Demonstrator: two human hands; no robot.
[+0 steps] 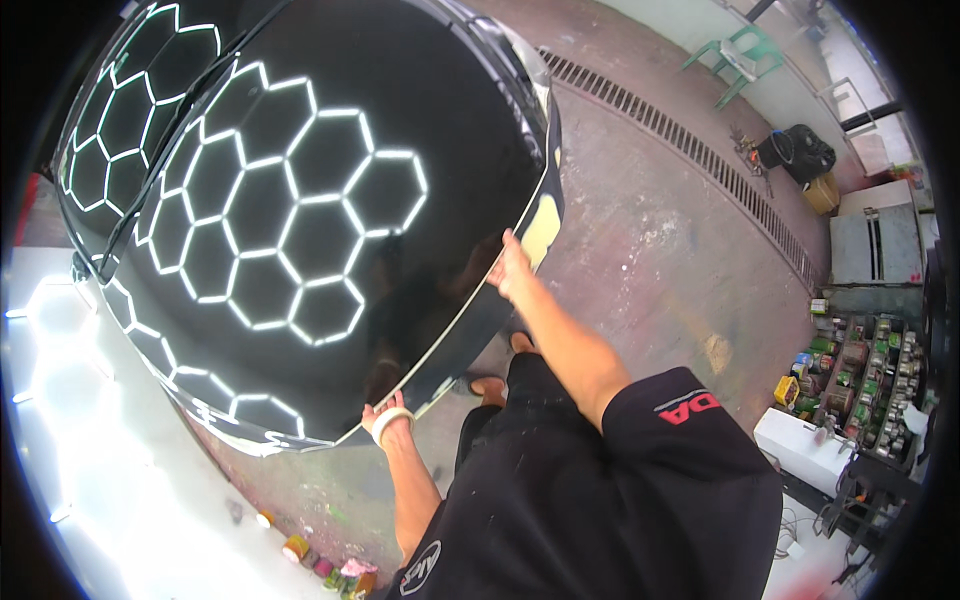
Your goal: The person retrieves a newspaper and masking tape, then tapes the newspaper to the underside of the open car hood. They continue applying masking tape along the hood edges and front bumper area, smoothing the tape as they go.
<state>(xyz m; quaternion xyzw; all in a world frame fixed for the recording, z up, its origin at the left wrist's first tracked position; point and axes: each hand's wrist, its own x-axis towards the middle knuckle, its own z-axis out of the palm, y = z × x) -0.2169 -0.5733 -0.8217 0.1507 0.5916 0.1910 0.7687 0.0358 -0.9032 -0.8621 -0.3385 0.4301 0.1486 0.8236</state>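
Note:
A glossy black car hood (455,110) fills the upper left, its surface mirroring white hexagonal lights. A thin pale line runs along its near edge; whether it is tape or the panel's rim I cannot make out. My left hand (392,418) is at this edge near the hood's lower corner, fingers curled against it. Around my left wrist sits a cream roll of tape (394,424). Farther up the same edge, my right hand (512,270) grips it with the thumb on the black side, beside a pale yellow patch (543,232) on the car's front.
A long floor grate (680,140) crosses the grey, paint-stained floor. At the far right stand a green chair (740,62), a black bag (800,150), many small cans (865,370) and a white box (805,450). Brightly lit hexagons lie at the left, with tape rolls (296,547) below.

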